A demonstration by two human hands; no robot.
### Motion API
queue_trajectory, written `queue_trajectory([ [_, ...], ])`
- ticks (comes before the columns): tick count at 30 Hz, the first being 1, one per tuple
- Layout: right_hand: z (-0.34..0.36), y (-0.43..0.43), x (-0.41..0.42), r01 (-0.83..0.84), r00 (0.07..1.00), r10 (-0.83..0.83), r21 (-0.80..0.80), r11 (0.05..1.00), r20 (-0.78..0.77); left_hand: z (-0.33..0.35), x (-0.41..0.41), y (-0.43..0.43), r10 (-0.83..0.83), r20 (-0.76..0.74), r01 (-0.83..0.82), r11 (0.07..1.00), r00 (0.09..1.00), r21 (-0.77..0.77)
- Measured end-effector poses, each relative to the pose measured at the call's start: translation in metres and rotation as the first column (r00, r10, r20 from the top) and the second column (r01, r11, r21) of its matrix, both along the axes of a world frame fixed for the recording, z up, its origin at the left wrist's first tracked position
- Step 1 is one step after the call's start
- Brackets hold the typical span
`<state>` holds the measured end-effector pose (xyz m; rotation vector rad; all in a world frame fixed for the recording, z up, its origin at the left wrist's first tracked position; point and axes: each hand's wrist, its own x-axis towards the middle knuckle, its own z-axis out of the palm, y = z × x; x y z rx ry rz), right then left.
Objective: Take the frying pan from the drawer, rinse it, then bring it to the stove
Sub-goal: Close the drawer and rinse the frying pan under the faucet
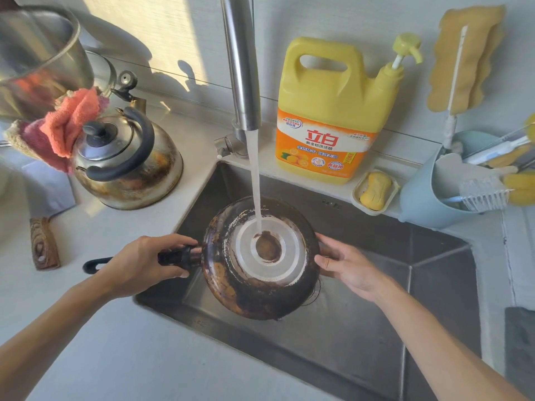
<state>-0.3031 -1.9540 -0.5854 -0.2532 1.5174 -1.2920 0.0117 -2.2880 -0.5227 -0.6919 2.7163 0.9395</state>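
Observation:
The frying pan is held upside down over the steel sink. Its scorched brown-black underside and silver base disc face up. Water runs from the steel tap onto the base disc. My left hand is closed around the pan's black handle, whose looped end sticks out to the left. My right hand rests against the pan's right rim with fingers spread, steadying it.
A stained kettle stands on the counter left of the sink, with cloths and a large steel pot behind it. A yellow detergent jug, soap dish and blue brush holder line the back edge.

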Motion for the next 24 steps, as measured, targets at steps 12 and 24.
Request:
queue_trajectory([
  [12,-0.008,0.044,-0.016,0.046,0.995,-0.056,0.123,0.991,0.079,-0.006,-0.043,0.021,-0.109,0.031,0.108,0.994,0.994,0.03],
  [24,0.008,0.006,-0.014,0.017,0.995,-0.021,0.041,0.999,0.094,0.006,-0.028,0.003,-0.033,0.022,0.032,0.999,0.999,0.034],
])
